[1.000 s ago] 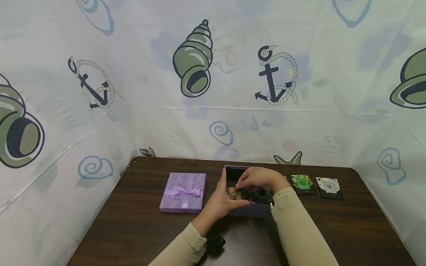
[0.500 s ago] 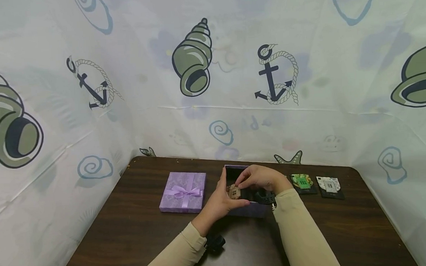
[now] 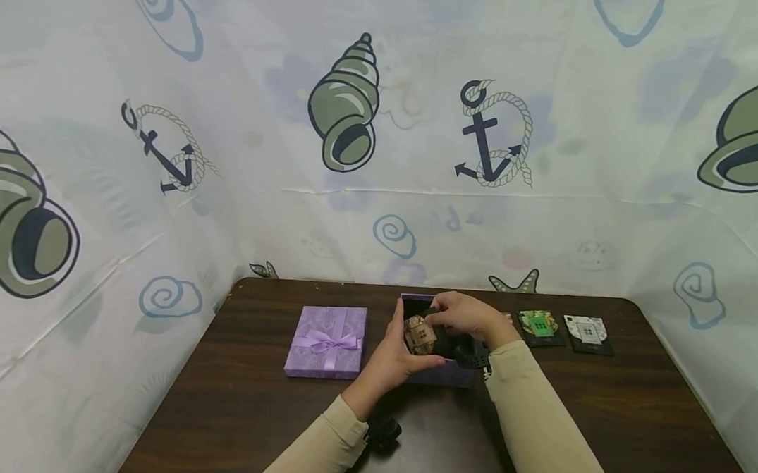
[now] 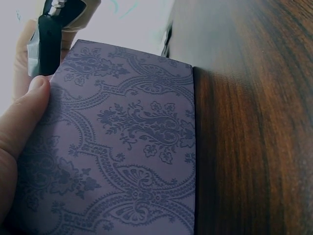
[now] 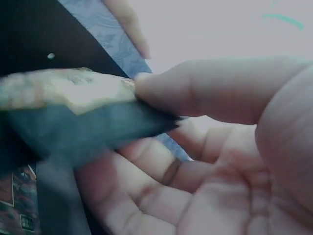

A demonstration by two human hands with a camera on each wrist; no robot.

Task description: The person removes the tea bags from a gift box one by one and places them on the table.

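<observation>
An open box (image 3: 438, 373) with purple patterned sides and a black inside stands at the table's middle. My left hand (image 3: 389, 354) grips it at the near left corner, fingers along its left side. In the left wrist view the thumb (image 4: 24, 122) rests at the rim of the box (image 4: 127, 142). Over the box, my right hand (image 3: 468, 317) pinches a flat packet (image 3: 419, 335) with a beige picture and a black part. The right wrist view shows that packet (image 5: 83, 122) blurred, between thumb and fingers. Another packet (image 5: 22, 196) with reddish print shows below it.
A purple lid (image 3: 327, 359) with a ribbon bow lies left of the box. To the right lie a green packet (image 3: 540, 327) and a white packet (image 3: 588, 332); another beside them is mostly hidden by the right hand. A patterned cloth (image 3: 429, 220) hangs behind the table.
The beige packet has come up and tilted, showing more of its face, with the right hand's fingers now at its right edge. The left hand stays on the box.
</observation>
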